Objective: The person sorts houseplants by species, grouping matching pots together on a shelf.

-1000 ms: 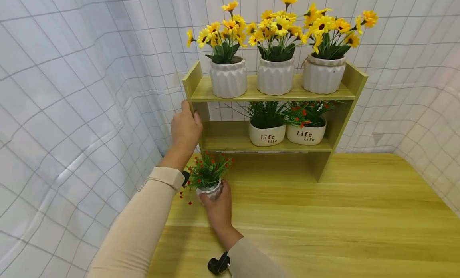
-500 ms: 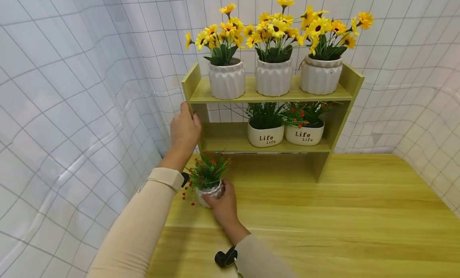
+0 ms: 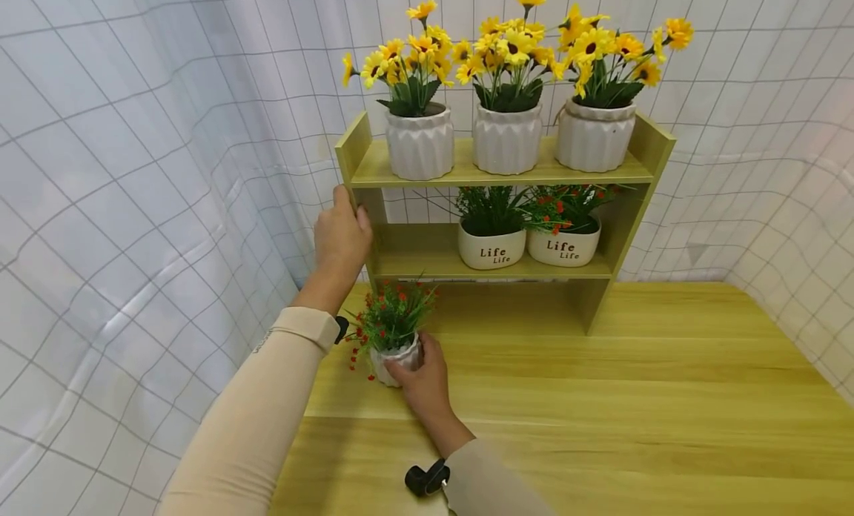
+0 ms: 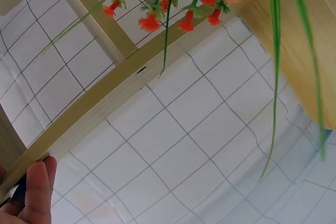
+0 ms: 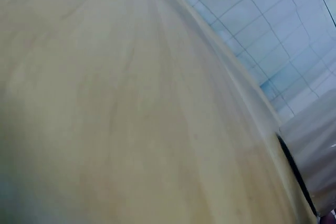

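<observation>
Two tiers of pots fill the wooden shelf unit (image 3: pixel 627 204) standing at the back of the counter (image 3: pixel 600 397), with a white gridded curtain (image 3: pixel 133 167) hanging behind and to the left. Top tier: three ribbed white pots of yellow sunflowers (image 3: pixel 510 49), side by side. Lower tier: two white "Life" pots (image 3: pixel 527 245) to the right, touching or nearly so; the left part of that tier is bare. Left hand (image 3: pixel 342 234) grips the unit's left upright, fingers wrapped round its front edge; the left wrist view shows a fingertip against the wood, with red blossoms hanging above. Right hand (image 3: pixel 423 379) is curled round the small white pot of red-flowered greenery (image 3: pixel 394 338), which stands upright on the counter, just in front of the unit's lower left corner and beneath the left forearm. Compared with a second ago, pot and right hand sit slightly further right and closer to the shelf; the left hand has not shifted. Judgement: the pot is being worked along the counter, held firmly and not lifted. Right wrist view is only blurred wood grain.
</observation>
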### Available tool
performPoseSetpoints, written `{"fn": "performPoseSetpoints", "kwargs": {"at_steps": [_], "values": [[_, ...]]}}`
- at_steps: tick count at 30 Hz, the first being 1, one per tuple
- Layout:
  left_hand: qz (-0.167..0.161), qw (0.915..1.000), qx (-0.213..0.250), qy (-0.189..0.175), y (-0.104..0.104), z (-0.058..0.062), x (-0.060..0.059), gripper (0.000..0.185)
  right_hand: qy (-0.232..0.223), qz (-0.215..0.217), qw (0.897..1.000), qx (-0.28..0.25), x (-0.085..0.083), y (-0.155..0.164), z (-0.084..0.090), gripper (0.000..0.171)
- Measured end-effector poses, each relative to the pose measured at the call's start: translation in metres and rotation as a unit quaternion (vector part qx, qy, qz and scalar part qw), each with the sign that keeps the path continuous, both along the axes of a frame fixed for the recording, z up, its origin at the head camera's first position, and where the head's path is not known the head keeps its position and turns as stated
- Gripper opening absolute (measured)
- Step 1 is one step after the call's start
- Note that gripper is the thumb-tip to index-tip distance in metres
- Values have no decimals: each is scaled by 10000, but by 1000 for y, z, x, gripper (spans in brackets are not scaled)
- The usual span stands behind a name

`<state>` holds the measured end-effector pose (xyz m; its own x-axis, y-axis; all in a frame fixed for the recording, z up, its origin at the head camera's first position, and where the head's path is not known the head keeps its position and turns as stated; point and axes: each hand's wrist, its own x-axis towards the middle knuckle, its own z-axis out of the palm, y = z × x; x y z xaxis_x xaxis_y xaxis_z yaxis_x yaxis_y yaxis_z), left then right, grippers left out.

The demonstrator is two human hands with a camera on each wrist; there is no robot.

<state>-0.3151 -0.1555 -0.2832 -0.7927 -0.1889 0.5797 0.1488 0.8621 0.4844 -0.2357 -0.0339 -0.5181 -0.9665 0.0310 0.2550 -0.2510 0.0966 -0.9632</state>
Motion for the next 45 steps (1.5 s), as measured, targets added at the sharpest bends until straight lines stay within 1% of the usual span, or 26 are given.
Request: {"fn": "performPoseSetpoints", "kwargs": {"at_steps": [4,8,12,15,19,22,25,28,30,33,35,40,45], "values": [[6,10000,-16,28,1,1,0,23,164,25,9998,121,0,1,-3,68],[39,10000,-3,-10,0,1,0,24,248,47,9997,60,-1,-1,-4,68],[61,10000,-1,-19,0,0,0,24,148,53,9998,100,-1,-4,-3,72],[14,10000,-18,11,0,-1,0,24,48,-18,9997,220,-1,-5,-1,75],[-15,10000,-46,26,0,-1,0,25,79,-96,9996,255,-1,-5,-2,76],[-48,10000,-59,-2,0,-1,0,24,109,-140,9997,145,-1,-5,-3,76],[-75,9999,-66,-20,0,-1,-1,24,-1,-164,9998,-104,1,-3,-2,77],[-53,10000,-81,-9,0,-1,-1,24,-120,-218,9992,-309,4,1,1,76],[-30,10000,-92,17,0,-1,-1,23,-110,-235,9989,-392,5,4,4,72],[-58,9999,-83,20,0,0,-1,24,16,-302,9984,-470,8,10,9,67],[-87,9999,-83,-1,0,1,-1,24,106,-320,9979,-553,11,14,12,67],[-81,9999,-55,-123,-2,0,-1,24,214,-489,9974,-478,18,24,20,69],[-120,9998,-59,-138,-4,-1,-1,26,407,-673,9960,-430,23,35,34,65]]}}
